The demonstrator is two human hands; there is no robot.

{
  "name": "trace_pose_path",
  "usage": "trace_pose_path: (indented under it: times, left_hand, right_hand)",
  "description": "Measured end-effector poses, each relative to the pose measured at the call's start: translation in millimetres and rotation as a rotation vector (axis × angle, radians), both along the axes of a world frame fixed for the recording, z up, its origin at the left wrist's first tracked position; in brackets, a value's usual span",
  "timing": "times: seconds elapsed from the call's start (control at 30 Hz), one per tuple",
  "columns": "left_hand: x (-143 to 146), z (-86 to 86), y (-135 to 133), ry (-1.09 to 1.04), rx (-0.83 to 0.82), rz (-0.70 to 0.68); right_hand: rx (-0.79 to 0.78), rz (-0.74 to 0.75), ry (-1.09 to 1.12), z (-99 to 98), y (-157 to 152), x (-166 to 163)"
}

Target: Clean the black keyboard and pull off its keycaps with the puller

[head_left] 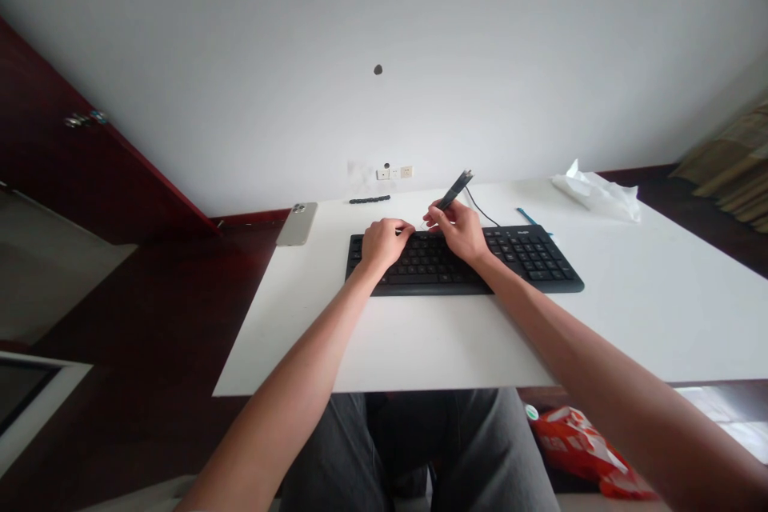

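My left hand point(384, 244) rests on the left part of a black computer keyboard point(525, 256), fingers curled over the keys and holding nothing. My right hand point(459, 230) sits above the keyboard's upper edge and pinches a slim dark bar-shaped object point(454, 189) between thumb and fingers. Its exact kind is unclear at this size. A thin black cable point(480, 207) curves from near that object down toward the keyboard's back edge.
The keyboard lies on a white table point(660, 312). A smartphone point(297, 224), a black strip point(370, 199), crumpled tissue point(597, 192) and a blue stick point(533, 216) lie along the far side. A wall socket point(396, 172) is behind; a red bag point(585, 448) sits below the table.
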State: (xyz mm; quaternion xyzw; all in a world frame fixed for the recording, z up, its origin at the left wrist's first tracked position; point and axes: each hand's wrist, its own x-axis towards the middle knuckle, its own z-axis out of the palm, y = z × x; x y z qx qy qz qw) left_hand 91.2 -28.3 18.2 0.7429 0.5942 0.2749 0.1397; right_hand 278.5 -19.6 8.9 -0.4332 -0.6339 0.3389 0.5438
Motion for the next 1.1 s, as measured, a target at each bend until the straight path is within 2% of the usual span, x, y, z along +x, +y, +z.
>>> trace_pose_path:
  times: [0.17,0.33,0.47,0.7,0.83,0.93,1.03,1.1]
  left_hand:
    - [-7.0,4.0,-0.7,0.009,-0.001,-0.098]
    - [-11.1,11.8,-2.9,-0.049,0.079,-0.23]
    - [-11.0,14.3,-5.6,0.046,0.085,-0.301]
    - [-4.9,5.2,-2.1,0.116,0.14,-0.227]
    - [-5.6,5.9,0.9,0.101,0.142,-0.21]
    - [-21.7,7.9,7.8,0.097,0.143,-0.124]
    - [-50.1,6.9,19.0,0.151,0.116,0.07]
    - [-67.5,5.5,27.2,0.194,0.062,0.104]
  right_hand:
    - [0.001,0.0,0.013,-1.3,0.9,0.7]
    - [-0.005,-0.004,0.03,-1.9,2.0,0.7]
    - [-0.005,-0.006,0.032,-2.4,3.2,0.4]
    - [0.0,0.003,0.036,-3.6,4.4,1.3]
    - [-0.021,0.001,0.064,-3.2,5.1,1.8]
    - [-0.039,0.002,0.086,-2.8,5.7,2.0]
    - [-0.053,0.011,0.107,-2.7,6.1,2.1]
    - [-0.059,0.015,0.102,-2.7,6.1,2.0]
